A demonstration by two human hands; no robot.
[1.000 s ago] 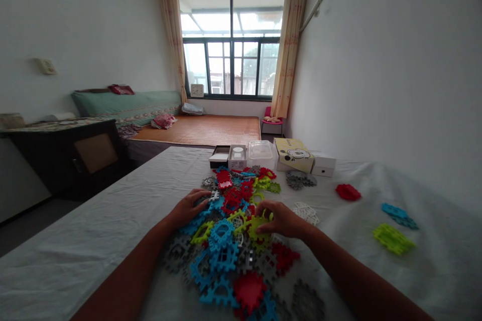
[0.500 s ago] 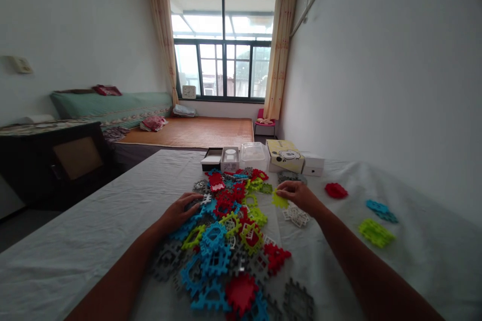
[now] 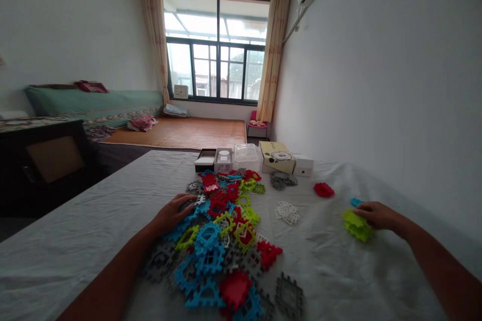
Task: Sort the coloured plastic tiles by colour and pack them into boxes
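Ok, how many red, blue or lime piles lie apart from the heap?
3, all right of it: a red pile, a blue pile partly behind the right hand, and a lime pile it touches. Others may be hidden.

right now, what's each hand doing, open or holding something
Left hand: loosely curled by a white piece; grip cannot be told.
Right hand: closed on a yellow-green piece.

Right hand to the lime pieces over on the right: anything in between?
Nothing visible. The right hand has its fingertips at the upper edge of the lime pieces. The blue pieces lie just beyond, partly hidden, not in between.
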